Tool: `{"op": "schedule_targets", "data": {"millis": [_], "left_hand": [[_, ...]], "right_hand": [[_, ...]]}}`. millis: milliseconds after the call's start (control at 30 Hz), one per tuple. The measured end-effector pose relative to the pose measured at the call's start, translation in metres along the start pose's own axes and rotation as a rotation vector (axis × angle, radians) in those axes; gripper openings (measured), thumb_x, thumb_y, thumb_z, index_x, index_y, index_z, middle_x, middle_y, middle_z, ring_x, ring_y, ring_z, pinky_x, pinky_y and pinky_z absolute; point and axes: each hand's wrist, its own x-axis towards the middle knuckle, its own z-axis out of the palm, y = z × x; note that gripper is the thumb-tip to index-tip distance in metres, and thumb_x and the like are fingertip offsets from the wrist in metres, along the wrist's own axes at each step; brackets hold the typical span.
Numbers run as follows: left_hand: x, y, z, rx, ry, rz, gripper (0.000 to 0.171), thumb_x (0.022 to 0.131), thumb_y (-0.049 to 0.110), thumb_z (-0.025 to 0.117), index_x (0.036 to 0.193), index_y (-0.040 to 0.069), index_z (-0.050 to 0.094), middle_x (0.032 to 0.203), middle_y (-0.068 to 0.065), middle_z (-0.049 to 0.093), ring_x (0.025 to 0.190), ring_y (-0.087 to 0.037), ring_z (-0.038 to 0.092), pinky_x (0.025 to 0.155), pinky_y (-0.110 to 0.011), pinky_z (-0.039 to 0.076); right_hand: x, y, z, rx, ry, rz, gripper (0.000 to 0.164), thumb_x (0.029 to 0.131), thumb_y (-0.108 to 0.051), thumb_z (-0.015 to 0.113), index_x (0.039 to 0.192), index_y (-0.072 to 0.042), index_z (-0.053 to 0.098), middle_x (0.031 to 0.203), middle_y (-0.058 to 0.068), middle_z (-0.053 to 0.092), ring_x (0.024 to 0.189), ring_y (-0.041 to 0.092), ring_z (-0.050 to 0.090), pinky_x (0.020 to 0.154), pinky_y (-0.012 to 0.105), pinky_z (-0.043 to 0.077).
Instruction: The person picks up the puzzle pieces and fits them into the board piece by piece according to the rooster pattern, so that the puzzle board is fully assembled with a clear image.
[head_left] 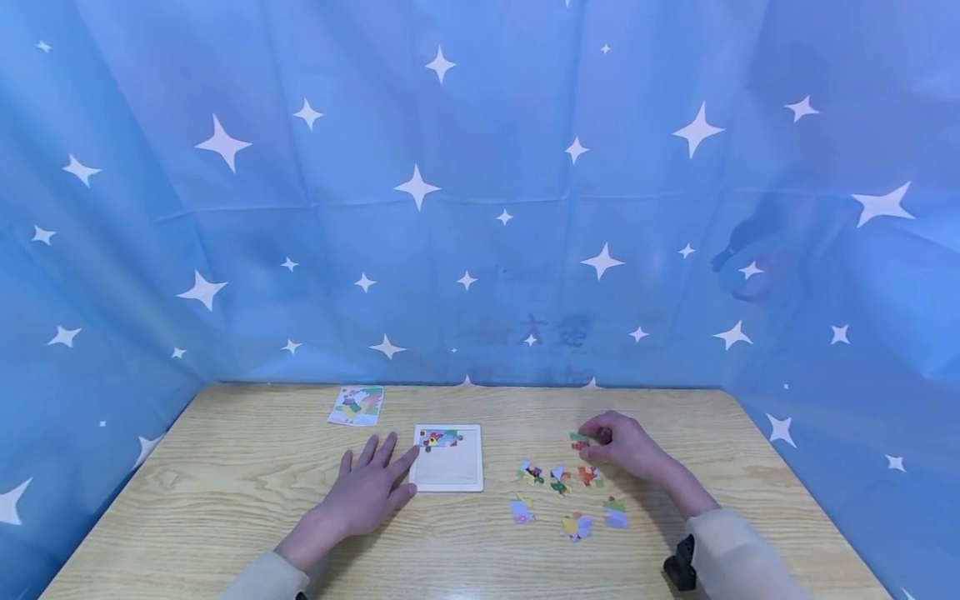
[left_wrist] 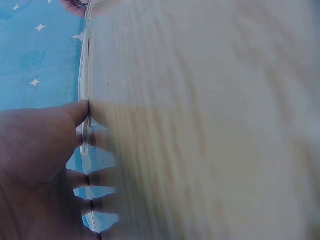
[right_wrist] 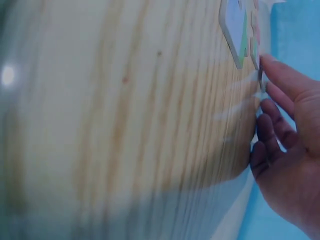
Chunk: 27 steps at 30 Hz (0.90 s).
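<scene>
Loose puzzle pieces (head_left: 576,526) lie near you on the tabletop (head_left: 450,554). Your left hand (head_left: 365,497) rests palm down, fingers straight and spread, at the partly filled puzzle tray's (head_left: 453,473) left edge; slightly farther, your right hand (head_left: 630,447), fingers bent, pinches a green-and-red piece (head_left: 578,442).

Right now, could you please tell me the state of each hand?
Left hand: open, touching the edge of the puzzle tray.
Right hand: closed, pinching a puzzle piece.

Pale grey-beige sleeves (head_left: 738,557), a chunky black device (head_left: 681,567) at the right cuff (head_left: 703,533).
</scene>
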Motion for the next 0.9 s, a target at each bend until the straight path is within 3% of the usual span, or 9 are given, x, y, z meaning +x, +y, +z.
{"op": "schedule_targets", "data": {"millis": [400,900], "left_hand": [[-0.002,0.002,-0.002,0.013,-0.004,0.013,0.055,0.108,0.035,0.053,0.157,0.011,0.043,0.162,-0.029,0.026,0.149,-0.054,0.017,0.108,-0.081,0.013],[0.006,-0.015,0.014,0.057,0.041,0.024,0.056,0.108,0.039,0.053,0.158,0.017,0.043,0.163,-0.027,0.027,0.149,-0.053,0.017,0.108,-0.08,0.015]], "right_hand": [[0.002,0.003,0.002,0.05,-0.011,0.051,0.033,0.091,-0.014,0.08,0.119,-0.002,0.066,0.107,0.009,0.059,0.088,0.022,0.054,0.073,0.038,0.049],[-0.002,0.0,0.004,0.132,0.032,0.072,0.026,0.095,-0.007,0.073,0.117,0.002,0.063,0.099,0.009,0.063,0.086,0.022,0.06,0.069,0.036,0.052]]}}
